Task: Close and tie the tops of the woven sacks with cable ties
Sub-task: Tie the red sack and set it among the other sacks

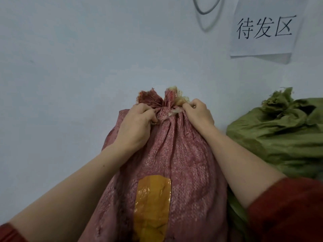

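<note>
red woven sack [174, 154] | neck bunched, yellow tape patch | left hand [136, 123], right hand [198, 113] grip neck

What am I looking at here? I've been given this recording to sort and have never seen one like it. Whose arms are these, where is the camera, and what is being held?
There is no machine. These are a person's bare arms, filmed by one wide camera worn on the head, looking forward and down. That is why the arms come in from the bottom edge. The left hand and the right hand both grip the bunched neck of a red sack, which stands in front of a pale wall. A patch of yellow tape is stuck on the sack's front. To its right sits a green sack. A paper sign hangs on the wall above. I cannot make out a cable tie.
</note>
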